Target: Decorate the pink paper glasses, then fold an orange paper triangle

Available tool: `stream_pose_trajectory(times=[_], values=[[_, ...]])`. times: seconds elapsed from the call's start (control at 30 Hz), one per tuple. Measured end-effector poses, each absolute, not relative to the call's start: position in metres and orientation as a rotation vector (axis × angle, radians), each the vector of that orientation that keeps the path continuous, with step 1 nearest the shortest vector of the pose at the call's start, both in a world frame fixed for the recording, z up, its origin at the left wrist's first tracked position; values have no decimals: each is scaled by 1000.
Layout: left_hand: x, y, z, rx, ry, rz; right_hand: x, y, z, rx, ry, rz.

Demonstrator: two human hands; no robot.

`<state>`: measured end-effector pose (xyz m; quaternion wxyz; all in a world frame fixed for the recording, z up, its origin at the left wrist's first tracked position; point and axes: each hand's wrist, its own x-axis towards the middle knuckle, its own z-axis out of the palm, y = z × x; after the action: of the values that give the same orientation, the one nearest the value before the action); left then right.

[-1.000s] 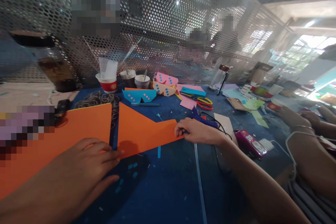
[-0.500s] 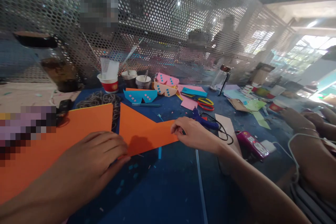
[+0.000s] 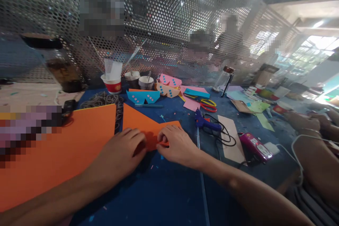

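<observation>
A cut piece of orange paper (image 3: 137, 119) with a slanted upper edge lies in front of me on the blue table. My left hand (image 3: 126, 150) curls over its lower left part, fingers bent down against the sheet. At the paper's lower right edge, the thumb and fingers of my right hand (image 3: 178, 146) pinch the border, which lifts slightly there. Both hands partly hide the piece. Beside my left forearm lies a large orange sheet (image 3: 79, 141).
Behind the paper stand blue folded paper (image 3: 143, 96), a pen (image 3: 148, 105) and a red-and-white cup (image 3: 112, 85). To the right are scissors (image 3: 208, 104), a blue glue gun (image 3: 206, 123) with its cord, and a magenta power strip (image 3: 255, 147). A co-worker's arm (image 3: 312, 152) rests at far right.
My right hand has moved left and down along the orange piece, leaving its right tip. My left hand has shifted right onto the paper, so the hands are closer together.
</observation>
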<state>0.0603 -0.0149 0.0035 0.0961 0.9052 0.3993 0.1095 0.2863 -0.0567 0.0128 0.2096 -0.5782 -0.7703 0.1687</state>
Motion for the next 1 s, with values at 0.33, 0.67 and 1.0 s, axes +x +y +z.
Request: stream_pose_trajectory(times=[0.33, 0.67, 1.0], values=[[81, -17, 14, 2793, 1323, 169, 284, -58, 12, -1635, -2135, 480], [84, -14, 14, 2780, 1345, 174, 291, -57, 18, -1611, -2165, 537], [81, -10, 19, 2795, 1303, 42, 303, -60, 21, -1578, -2153, 633]])
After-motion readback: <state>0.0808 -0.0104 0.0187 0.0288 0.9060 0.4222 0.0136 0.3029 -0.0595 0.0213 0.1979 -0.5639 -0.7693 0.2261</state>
